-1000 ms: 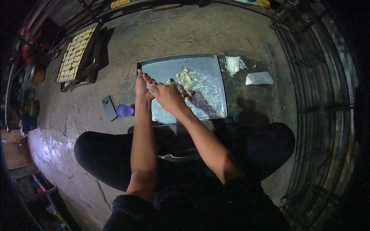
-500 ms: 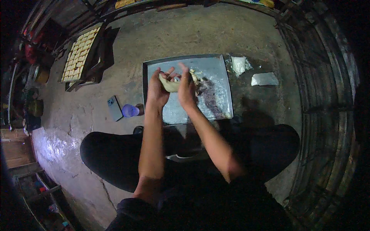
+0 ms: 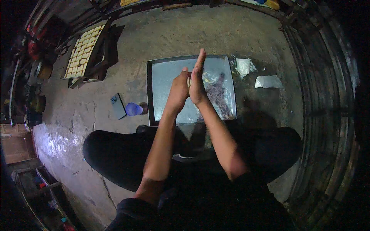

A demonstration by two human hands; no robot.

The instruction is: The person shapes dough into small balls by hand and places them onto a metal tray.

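My left hand (image 3: pixel 177 91) and my right hand (image 3: pixel 199 81) are pressed palm to palm above a shallow metal tray (image 3: pixel 163 75) on the floor. The right hand's fingers point straight up and away from me. A sliver of a pale dough lump (image 3: pixel 188 79) shows between the palms; most of it is hidden. On the tray's right half lie a dark purple smear of filling (image 3: pixel 219 94) and a few pale crumbs (image 3: pixel 208 79).
I sit on a rough concrete floor, my legs in black just below the tray. A dark phone (image 3: pixel 117 106) and a small blue cup (image 3: pixel 133 109) lie left of the tray. A rack of pale square pieces (image 3: pixel 82 52) stands far left. White scraps (image 3: pixel 268 81) lie to the right.
Both hands have lifted off the tray with the pale dough and closed flat against each other. The pale heap that lay on the tray a second ago is mostly gone.
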